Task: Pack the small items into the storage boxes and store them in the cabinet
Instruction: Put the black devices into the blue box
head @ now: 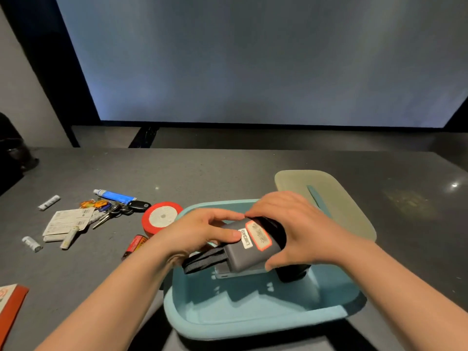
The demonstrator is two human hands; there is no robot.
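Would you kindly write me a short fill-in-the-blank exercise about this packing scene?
1. Both hands hold a gray device over the ____ storage box.
2. The roll of tape has a ____ edge.
3. The pale lid lies on the counter ____ the box.
4. The car key lies to the ____ of the box.

Missing words: blue; red; behind; left
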